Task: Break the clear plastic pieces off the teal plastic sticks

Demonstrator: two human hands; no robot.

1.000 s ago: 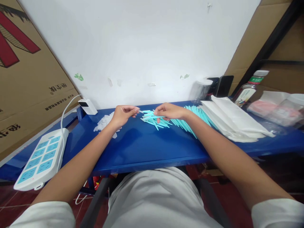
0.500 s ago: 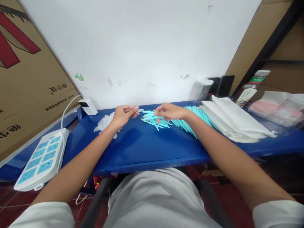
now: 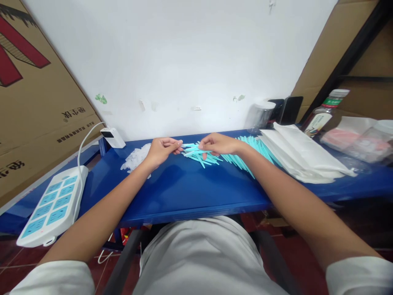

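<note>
My right hand (image 3: 216, 144) is closed in a pinch on a slim turquoise stick (image 3: 196, 151), above a loose pile of turquoise sticks (image 3: 211, 160). My left hand (image 3: 166, 149) is closed too, its thumb and forefinger pinching a small translucent piece that the fingers mostly hide. Those fingertips are right at the left end of the turquoise sticks; whether the two pieces touch I cannot tell. Under and behind my left wrist lies a heap of flat translucent pieces (image 3: 136, 157). A denser row of turquoise sticks (image 3: 245, 160) runs beneath my right wrist.
White paper-like bags (image 3: 307, 153) lie to the right on the blue table (image 3: 190, 192). Behind stand a lidded clear jar (image 3: 260, 114), a bottle (image 3: 325, 112) and pink packages (image 3: 346, 133). A power strip (image 3: 53, 205) and a white device (image 3: 113, 137) are on the left.
My left hand has moved slightly right, bringing its fingertips up to the turquoise sticks. The translucent piece showing beyond them is now mostly out of sight. My right hand has barely moved.
</note>
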